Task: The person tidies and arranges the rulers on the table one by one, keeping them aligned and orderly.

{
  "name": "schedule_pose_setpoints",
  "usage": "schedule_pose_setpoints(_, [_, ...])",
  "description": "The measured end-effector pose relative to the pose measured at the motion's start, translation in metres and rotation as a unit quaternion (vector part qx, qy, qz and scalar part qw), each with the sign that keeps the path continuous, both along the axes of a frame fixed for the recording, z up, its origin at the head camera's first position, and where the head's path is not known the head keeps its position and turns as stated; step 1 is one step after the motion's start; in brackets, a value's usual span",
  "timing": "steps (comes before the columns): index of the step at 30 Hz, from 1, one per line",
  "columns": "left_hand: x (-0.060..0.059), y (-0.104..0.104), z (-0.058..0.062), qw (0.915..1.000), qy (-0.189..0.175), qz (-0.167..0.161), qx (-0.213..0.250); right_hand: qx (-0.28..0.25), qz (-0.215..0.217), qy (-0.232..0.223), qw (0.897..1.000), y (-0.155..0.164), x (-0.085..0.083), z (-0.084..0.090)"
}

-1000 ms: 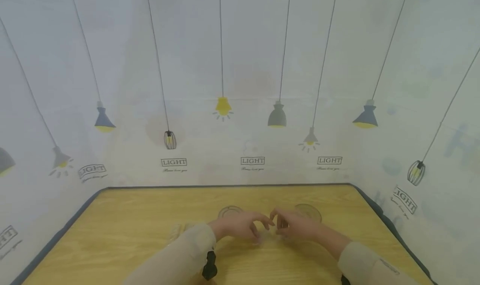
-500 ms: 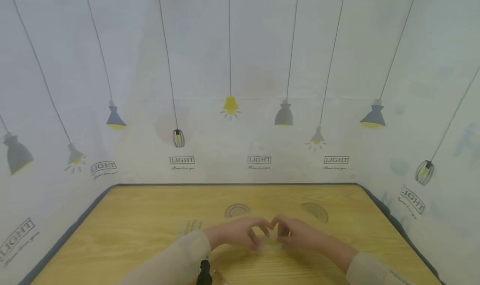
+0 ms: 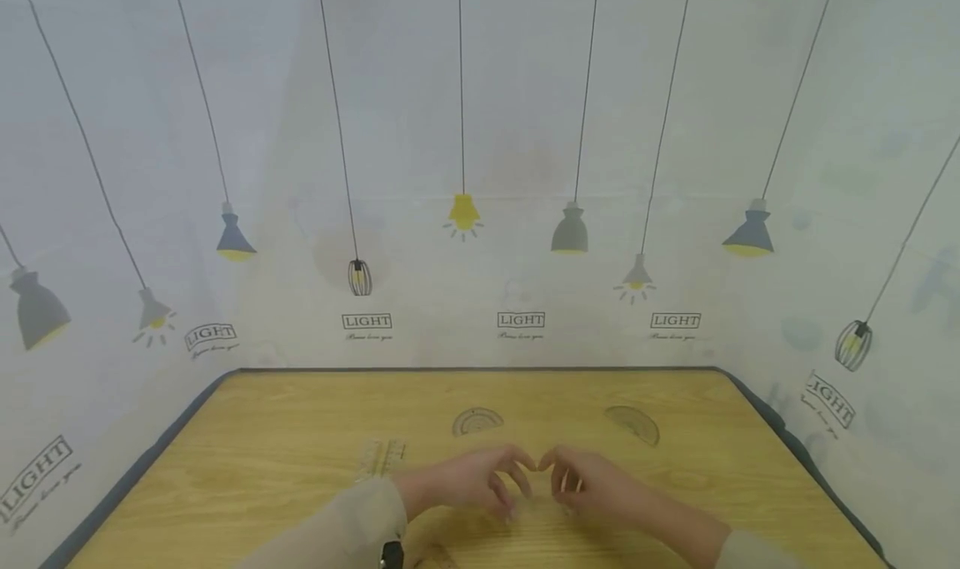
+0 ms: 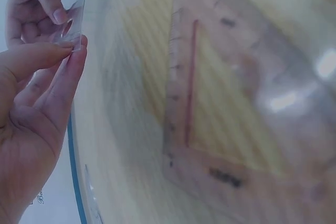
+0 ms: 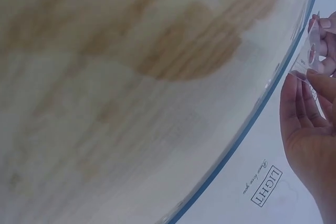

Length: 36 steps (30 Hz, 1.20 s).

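Both hands meet over the yellow wooden table (image 3: 262,461). The left hand (image 3: 468,479) and right hand (image 3: 592,484) pinch a small clear plastic piece (image 4: 71,22), maybe a ruler, lifted; other clear rulers lie untouched.

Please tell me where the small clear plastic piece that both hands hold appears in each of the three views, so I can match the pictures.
Head: the clear plastic piece lies low in the middle, between the left hand and right hand, faint and hard to outline.
Left wrist: top left, pinched by fingers.
Right wrist: right edge, upper part, pinched by fingers.
Shared landmark: the dark table edge.
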<state>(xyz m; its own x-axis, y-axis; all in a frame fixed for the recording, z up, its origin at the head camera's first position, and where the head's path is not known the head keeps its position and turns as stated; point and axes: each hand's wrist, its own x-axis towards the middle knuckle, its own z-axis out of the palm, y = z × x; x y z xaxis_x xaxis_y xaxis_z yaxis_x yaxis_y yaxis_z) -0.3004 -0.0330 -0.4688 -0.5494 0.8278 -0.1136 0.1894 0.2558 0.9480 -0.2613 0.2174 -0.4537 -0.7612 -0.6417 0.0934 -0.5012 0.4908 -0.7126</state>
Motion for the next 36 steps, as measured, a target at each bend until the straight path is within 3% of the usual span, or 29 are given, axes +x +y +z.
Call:
schedule_pose_setpoints(10, [0.019, -0.004, -0.005, 0.9996, -0.016, -0.024, 0.000, -0.019, 0.025, -0.013, 0.999, -0.003, 0.017, -0.006])
schedule_pose_setpoints(14, [0.026, -0.006, -0.001, 0.9993, -0.003, -0.029, -0.022, -0.031, 0.034, -0.018, 0.999, -0.005, 0.021, -0.010])
schedule_pose_setpoints(18, [0.033, -0.007, 0.001, 0.9979, 0.036, -0.034, -0.041, -0.032, 0.041, -0.016, 0.998, -0.008, 0.024, -0.013])
schedule_pose_setpoints(25, [0.036, -0.006, -0.004, 0.9946, 0.080, -0.045, -0.049, -0.030, 0.046, -0.093, 0.994, -0.011, 0.030, -0.010])
schedule_pose_setpoints(28, [0.037, -0.006, -0.004, 0.9924, 0.093, -0.052, -0.061, -0.024, 0.049, -0.099, 0.994, -0.014, 0.032, -0.009])
schedule_pose_setpoints(36, [0.042, -0.007, 0.002, 0.9911, 0.079, -0.057, -0.091, -0.010, 0.042, -0.143, 0.989, -0.020, 0.037, -0.006])
